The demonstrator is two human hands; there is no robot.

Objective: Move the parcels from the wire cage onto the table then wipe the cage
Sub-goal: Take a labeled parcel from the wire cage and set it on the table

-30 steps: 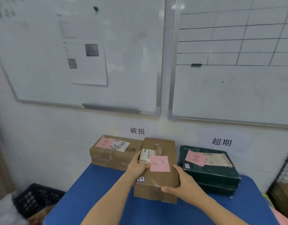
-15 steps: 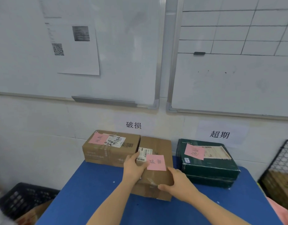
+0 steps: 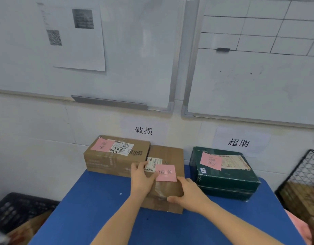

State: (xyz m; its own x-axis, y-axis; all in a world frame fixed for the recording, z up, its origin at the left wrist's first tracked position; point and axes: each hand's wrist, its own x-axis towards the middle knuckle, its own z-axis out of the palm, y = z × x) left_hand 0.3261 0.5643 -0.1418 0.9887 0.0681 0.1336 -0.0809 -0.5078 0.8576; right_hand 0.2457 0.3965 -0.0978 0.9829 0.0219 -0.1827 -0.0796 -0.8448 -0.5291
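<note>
Parcel (image 3: pixel 170 154) pushed back; hands (image 3: pixel 141 179) cover near edge

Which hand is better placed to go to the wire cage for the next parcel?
Right, likely. The right hand holds the near right corner of the middle box, on the side where the wire cage stands; the left hand holds its left edge, farther away.
</note>
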